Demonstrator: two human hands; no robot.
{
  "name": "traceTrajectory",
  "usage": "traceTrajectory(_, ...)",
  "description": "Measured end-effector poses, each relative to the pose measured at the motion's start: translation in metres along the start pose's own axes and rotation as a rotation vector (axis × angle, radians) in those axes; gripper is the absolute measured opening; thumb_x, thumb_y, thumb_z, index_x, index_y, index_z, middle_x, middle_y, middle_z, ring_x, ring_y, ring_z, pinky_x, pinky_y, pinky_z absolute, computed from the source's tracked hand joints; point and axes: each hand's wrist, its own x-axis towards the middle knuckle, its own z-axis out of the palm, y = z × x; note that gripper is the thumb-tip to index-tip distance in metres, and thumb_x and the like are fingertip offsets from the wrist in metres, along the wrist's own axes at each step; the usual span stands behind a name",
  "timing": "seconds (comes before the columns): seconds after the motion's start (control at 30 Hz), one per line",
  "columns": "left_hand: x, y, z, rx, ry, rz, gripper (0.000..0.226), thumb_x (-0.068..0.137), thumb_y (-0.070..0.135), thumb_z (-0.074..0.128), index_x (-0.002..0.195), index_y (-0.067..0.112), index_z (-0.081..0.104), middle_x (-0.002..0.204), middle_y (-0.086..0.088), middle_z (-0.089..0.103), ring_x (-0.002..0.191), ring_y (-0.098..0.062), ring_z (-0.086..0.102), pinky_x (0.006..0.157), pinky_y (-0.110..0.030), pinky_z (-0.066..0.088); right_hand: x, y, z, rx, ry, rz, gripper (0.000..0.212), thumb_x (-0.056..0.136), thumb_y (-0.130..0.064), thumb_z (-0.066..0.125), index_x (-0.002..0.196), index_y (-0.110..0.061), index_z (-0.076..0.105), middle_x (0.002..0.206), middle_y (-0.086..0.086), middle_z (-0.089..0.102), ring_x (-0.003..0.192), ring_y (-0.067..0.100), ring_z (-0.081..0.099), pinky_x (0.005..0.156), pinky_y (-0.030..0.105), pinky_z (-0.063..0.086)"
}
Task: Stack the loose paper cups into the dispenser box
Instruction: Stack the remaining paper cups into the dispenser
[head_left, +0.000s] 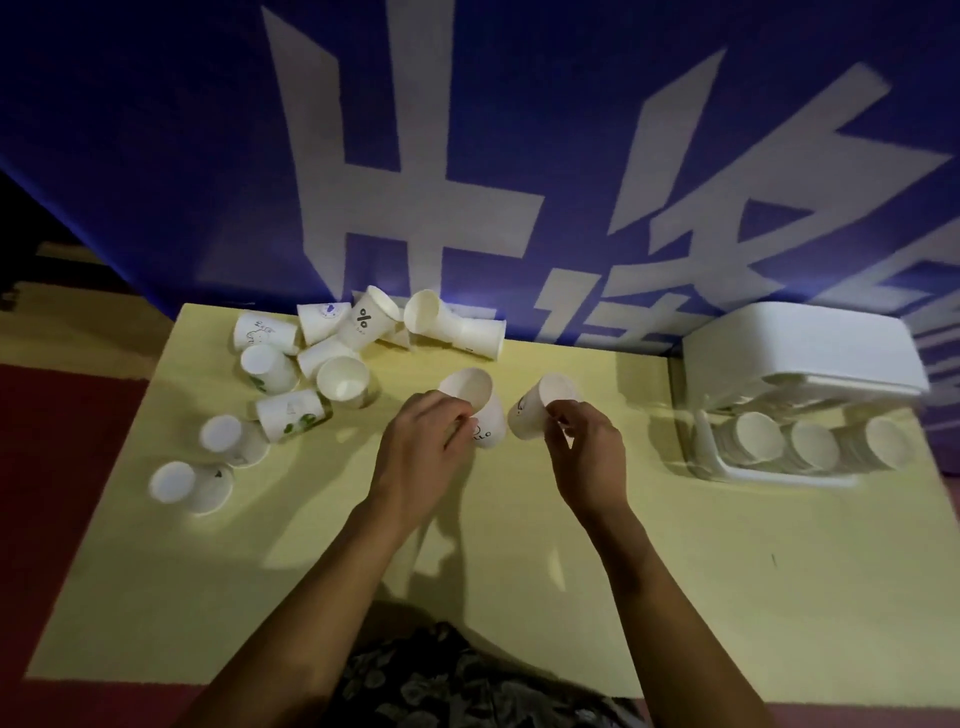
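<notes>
My left hand (426, 441) has its fingers (457, 415) curled round one paper cup (475, 402), and my right hand (587, 457) pinches a second paper cup (540, 410) by its wall, both mouths tilted up and just apart. I judge these cups light, thin-walled and easily crushed, so I would hold mid-wall, gently, and nest them. The loose cups (311, 364) lie scattered at the left of the yellow surface (519, 597); the dispenser box (800, 384) sits far right, holding rows of stacked cups (810, 444).
</notes>
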Motion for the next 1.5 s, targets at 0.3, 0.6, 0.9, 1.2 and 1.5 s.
traceTrajectory(0.3,-0.002,0.115,0.089,0.080,-0.027,0.139,0.014,0.085,0.013,0.066,0.097,0.016,0.072,0.094,0.005,0.070,0.088,-0.016,0.059,0.070,-0.031,0.052,-0.026,0.102,-0.100,-0.059,0.117,0.035,0.010,0.091,-0.013,0.063,0.098,-0.015,0.069,0.092,0.006,0.071,0.086,0.026,0.060,0.066,0.033,0.051)
traceTrajectory(0.6,0.003,0.230,0.202,0.011,-0.087,0.188,0.009,0.085,0.011,0.067,0.093,0.012,0.072,0.093,0.000,0.070,0.087,-0.017,0.060,0.071,-0.030,0.052,-0.030,0.227,-0.184,-0.088,0.213,0.151,0.018,0.091,-0.009,0.061,0.106,-0.014,0.069,0.094,0.008,0.070,0.093,0.031,0.059,0.065,0.028,0.039)
traceTrajectory(0.9,0.029,0.279,0.285,0.116,-0.193,0.207,0.016,0.092,0.017,0.055,0.087,0.011,0.069,0.091,-0.001,0.065,0.088,-0.018,0.054,0.070,-0.034,0.051,-0.005,0.296,-0.227,-0.188,0.172,0.161,0.016,0.091,-0.003,0.056,0.099,-0.009,0.069,0.089,0.013,0.068,0.091,0.033,0.057,0.060,0.032,0.044)
traceTrajectory(1.2,0.055,0.270,0.331,0.264,-0.441,0.076,0.018,0.087,0.009,0.051,0.079,0.006,0.066,0.084,-0.013,0.061,0.081,-0.031,0.055,0.066,-0.034,0.045,0.023,0.337,-0.207,-0.239,-0.049,0.134,0.021,0.086,0.000,0.054,0.091,-0.011,0.071,0.080,0.013,0.067,0.082,0.033,0.058,0.054,0.029,0.038)
traceTrajectory(1.5,0.059,0.257,0.359,0.347,-0.476,0.075,0.016,0.093,0.018,0.054,0.093,0.017,0.070,0.099,-0.002,0.065,0.097,-0.023,0.058,0.070,-0.030,0.048,0.033,0.347,-0.195,-0.293,-0.162,0.081,0.022,0.084,-0.003,0.059,0.095,-0.013,0.074,0.086,0.007,0.073,0.086,0.031,0.062,0.066,0.034,0.050)
